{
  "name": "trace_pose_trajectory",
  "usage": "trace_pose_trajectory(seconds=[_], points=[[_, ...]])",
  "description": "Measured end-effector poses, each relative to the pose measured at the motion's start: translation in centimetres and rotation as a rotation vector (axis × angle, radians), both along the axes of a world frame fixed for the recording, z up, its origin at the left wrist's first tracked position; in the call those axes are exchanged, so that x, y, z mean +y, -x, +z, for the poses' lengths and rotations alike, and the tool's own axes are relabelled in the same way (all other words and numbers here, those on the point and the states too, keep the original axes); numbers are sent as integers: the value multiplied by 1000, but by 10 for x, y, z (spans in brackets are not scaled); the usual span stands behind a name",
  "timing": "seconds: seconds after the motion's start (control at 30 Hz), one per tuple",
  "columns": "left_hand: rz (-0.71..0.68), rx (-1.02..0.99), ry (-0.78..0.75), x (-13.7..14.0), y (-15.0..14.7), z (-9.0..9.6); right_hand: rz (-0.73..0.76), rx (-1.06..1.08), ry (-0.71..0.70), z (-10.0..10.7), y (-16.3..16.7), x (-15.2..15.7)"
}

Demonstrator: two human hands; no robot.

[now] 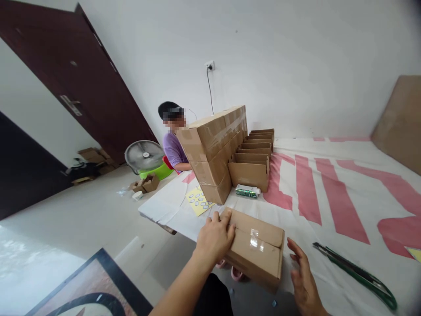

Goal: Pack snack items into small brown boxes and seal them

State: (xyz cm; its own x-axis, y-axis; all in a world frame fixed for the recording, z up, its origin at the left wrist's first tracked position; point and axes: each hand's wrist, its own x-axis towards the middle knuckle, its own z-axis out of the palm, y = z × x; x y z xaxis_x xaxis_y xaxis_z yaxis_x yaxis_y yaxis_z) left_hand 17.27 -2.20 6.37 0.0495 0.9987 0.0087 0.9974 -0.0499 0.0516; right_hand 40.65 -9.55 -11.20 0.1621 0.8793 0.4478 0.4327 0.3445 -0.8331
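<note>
Across the near edge of the tabletop (164, 202), which is covered by a white sheet printed with big red shapes (348, 206), lies a closed, brown, rectangular cardboard box (259, 259) with clear tape (255, 240) on its top seam. Part of it juts past that edge, above the floor, where a pink slipper (237, 274) shows. The box sits between the two hands. The left hand (215, 235) touches its left end, fingers spread over the top near the far corner; whether they grip it cannot be told. The right hand (304, 281) is empty, loosely spread with fingers slightly bent, just beside the box's right end and apart from it. Farther right, a green utility knife with a dark blade (358, 272) lies slantwise near the tabletop's right near corner.

Beyond the box, a tall stack of brown, taped cardboard boxes (213, 147) stands towards the left edge, with a yellow paper sheet of pale labels (197, 201) at its foot. To the stack's right, a row of open brown cardboard boxes (250, 175) runs towards the far edge at the wall; before it lies a small green-and-white carton (247, 192). Past the left edge sits a person in a purple top (173, 147).
</note>
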Motion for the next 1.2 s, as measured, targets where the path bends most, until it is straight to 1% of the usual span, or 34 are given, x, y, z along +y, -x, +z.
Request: trace_pose_trajectory(seconds=[0.07, 0.13, 0.23, 0.27, 0.33, 0.43, 0.5, 0.57, 0.63, 0.67, 0.7, 0.77, 0.83, 0.9, 0.93, 1.0, 1.07, 1.13, 1.2], points=[[-50, -4, 16, -1, -13, 2, 57, 21, -43, 11, 0, -7], [-99, -19, 30, -1, -20, 4, 70, 10, -37, 21, -1, -11], [-181, -134, 61, 4, -18, 2, -15, -54, 4, 27, -11, -12], [-219, -217, 77, 6, -15, -2, -40, -77, 22, 27, -18, -12], [-297, -462, 97, 11, -7, -13, -64, -131, 34, 25, -36, -12], [-375, -860, 142, 16, 2, -34, -29, -283, -5, 22, -73, -12], [-378, -1027, 205, 17, 4, -45, -60, -407, -34, 18, -100, -10], [-356, -1130, 264, 18, 5, -52, -193, -539, -21, 11, -124, -8], [-336, -1201, 282, 19, 4, -55, -338, -690, 47, 4, -142, -7], [-332, -1226, 284, 19, 4, -56, -381, -764, 100, 0, -148, -8], [-331, -1246, 286, 20, 4, -57, -399, -825, 157, -3, -154, -9], [-332, -1279, 296, 20, 3, -56, -370, -894, 240, -6, -160, -10], [-326, -1299, 317, 20, 1, -55, -318, -901, 240, 0, -164, -7], [-331, -1303, 341, 20, -2, -52, -315, -892, 144, 17, -165, 1], [-341, -1303, 349, 20, -4, -51, -335, -891, 72, 31, -163, 7], [-367, -1304, 365, 21, -8, -49, -395, -905, -95, 68, -154, 18], [-386, -1299, 372, 22, -12, -47, -392, -924, -254, 111, -134, 28], [-392, -1289, 375, 23, -14, -47, -283, -928, -382, 148, -106, 35], [-404, -1288, 371, 23, -15, -46, -138, -938, -471, 174, -74, 41]])
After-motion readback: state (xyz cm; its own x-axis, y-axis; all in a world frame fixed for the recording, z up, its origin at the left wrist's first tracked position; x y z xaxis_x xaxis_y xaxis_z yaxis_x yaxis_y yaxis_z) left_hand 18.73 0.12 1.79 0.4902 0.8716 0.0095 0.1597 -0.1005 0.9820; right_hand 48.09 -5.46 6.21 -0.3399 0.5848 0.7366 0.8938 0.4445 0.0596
